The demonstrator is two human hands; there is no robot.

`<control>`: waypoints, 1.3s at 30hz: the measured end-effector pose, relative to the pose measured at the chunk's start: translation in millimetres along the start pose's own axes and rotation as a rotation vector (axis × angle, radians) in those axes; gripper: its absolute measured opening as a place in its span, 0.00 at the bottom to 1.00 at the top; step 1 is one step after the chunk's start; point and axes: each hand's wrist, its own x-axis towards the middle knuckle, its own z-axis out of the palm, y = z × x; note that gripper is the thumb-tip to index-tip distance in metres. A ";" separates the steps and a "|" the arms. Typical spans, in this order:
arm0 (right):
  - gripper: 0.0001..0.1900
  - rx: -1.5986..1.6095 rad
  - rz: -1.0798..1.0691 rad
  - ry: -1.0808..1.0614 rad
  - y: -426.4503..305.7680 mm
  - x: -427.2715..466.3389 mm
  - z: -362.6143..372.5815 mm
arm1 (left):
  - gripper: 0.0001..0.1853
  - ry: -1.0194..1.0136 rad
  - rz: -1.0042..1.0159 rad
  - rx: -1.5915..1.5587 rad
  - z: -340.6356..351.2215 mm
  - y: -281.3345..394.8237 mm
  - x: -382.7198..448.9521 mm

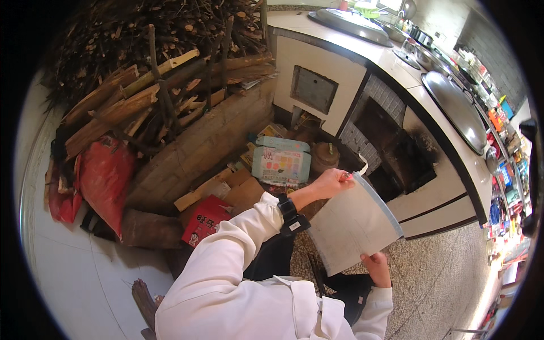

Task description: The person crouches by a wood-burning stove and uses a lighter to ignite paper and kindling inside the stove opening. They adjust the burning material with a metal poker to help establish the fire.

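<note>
A flat, pale cardboard-like sheet with a blue edge strip is stretched between my hands. My left hand pinches its upper corner, and a small red object, possibly a lighter, shows at those fingertips. A thin pale strip curls up just beyond this corner. Along the sheet's lower right edge, my right hand grips with the thumb on top. Beyond the sheet is the sooty, dark opening of a tiled stove. A flattened printed carton lies past my left hand.
Split logs and twigs are heaped behind a low brick wall at left. A red bag slumps beside it. Below sits a red printed box. Large metal lids rest on the stove's white counter.
</note>
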 end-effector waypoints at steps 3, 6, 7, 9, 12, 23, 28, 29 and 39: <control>0.09 0.158 -0.018 -0.016 -1.2 -1.3 7.7 | 0.11 0.080 -0.028 0.130 2.9 -10.6 3.5; 0.09 0.095 -0.092 0.107 -1.3 8.9 20.5 | 0.12 0.121 -0.051 0.077 13.4 -20.7 6.6; 0.09 0.071 -0.086 0.142 -1.3 11.6 24.4 | 0.13 0.201 0.012 0.083 19.3 -23.0 3.2; 0.08 0.021 -0.075 0.223 -0.7 18.1 32.5 | 0.18 0.341 0.040 0.110 34.3 -23.3 -7.1; 0.10 -0.215 -0.063 0.395 -0.4 28.9 40.9 | 0.30 0.184 0.055 0.141 61.2 -15.2 -33.6; 0.15 -0.248 -0.177 0.456 18.4 39.2 39.1 | 0.13 -0.043 -0.150 -0.045 103.2 -26.9 -54.1; 0.17 -0.164 -0.203 0.369 11.8 33.0 37.4 | 0.11 -0.165 -0.196 -0.143 96.4 -39.7 -50.1; 0.17 -0.112 -0.189 0.355 11.2 32.7 36.6 | 0.11 -0.195 -0.221 -0.217 96.8 -39.8 -51.2; 0.16 -0.081 -0.251 0.358 15.2 38.6 37.4 | 0.08 -0.219 -0.208 -0.158 92.7 -22.0 -56.9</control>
